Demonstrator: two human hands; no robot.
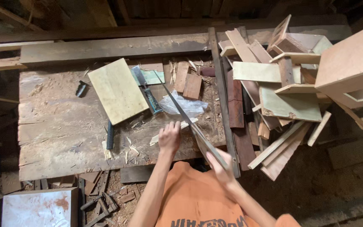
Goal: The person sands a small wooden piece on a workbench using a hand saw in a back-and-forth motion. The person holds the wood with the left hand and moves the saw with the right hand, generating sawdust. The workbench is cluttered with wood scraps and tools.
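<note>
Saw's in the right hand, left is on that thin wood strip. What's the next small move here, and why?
Probably press the strip flat and draw the saw back lightly to start a groove. The left hand already rests on the strip, the right hand grips the saw's near end, and the blade lies slanted across the strip.

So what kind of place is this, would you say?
Probably a rough woodworking shed: a worn workbench strewn with wood shavings, a heap of offcut boards beside it, and a long saw in the person's right hand.
</note>
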